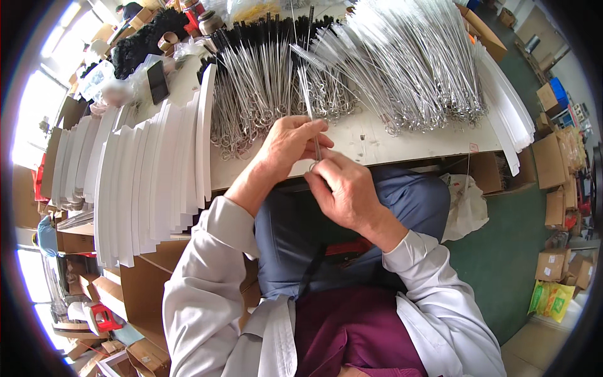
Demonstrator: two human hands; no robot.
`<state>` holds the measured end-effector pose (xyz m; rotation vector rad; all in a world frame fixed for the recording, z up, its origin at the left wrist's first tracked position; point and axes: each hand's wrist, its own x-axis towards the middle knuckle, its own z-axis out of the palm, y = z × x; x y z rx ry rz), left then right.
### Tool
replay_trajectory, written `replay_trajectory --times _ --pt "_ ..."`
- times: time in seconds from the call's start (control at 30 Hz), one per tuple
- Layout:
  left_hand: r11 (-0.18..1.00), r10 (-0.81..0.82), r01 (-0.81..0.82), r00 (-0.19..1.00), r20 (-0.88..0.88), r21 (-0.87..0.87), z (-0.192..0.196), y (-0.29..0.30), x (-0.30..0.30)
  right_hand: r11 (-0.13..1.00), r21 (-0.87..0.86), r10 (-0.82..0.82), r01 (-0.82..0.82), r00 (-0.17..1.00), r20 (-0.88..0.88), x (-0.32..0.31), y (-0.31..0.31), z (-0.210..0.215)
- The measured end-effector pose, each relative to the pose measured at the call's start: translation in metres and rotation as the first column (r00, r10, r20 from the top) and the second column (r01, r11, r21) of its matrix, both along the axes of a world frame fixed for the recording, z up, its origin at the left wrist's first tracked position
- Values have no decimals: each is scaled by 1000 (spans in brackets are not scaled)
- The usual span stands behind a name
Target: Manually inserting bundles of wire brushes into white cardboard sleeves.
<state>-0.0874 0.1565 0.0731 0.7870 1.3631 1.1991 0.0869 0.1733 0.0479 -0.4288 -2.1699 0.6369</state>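
Note:
My left hand (287, 146) and my right hand (344, 190) meet at the table's near edge. Together they grip thin wire-handled brushes (306, 81): white bristle heads point away from me and the looped wire ends sit between my fingers. Behind the hands, a heap of black-bristled wire brushes (264, 81) lies on the white table (370, 143). A larger heap of white-bristled wire brushes (408, 63) lies to the right of it.
Overlapping white card sheets (144, 182) fan out along the left; more white sheets (502, 107) lie at the right end. A dark phone (157, 81) rests at the back left. Cardboard boxes (553, 169) stand on the green floor at the right.

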Motion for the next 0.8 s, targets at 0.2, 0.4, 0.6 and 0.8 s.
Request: replay_trajectory --times 0.2,0.4,0.6,0.8 --pt "978 192 -204 963 187 44 -16 -9 -4 973 -229 14 -33 997 -82 9 29 11" --pt "977 153 -164 984 92 135 4 -33 -14 933 -220 -224 285 938 263 -13 145 -22" --pt "961 213 -217 976 42 170 15 -63 -10 938 -263 -191 226 970 150 -7 140 -19" --pt "989 45 -59 993 106 133 16 -64 29 296 -856 322 -423 888 -327 -24 82 25"
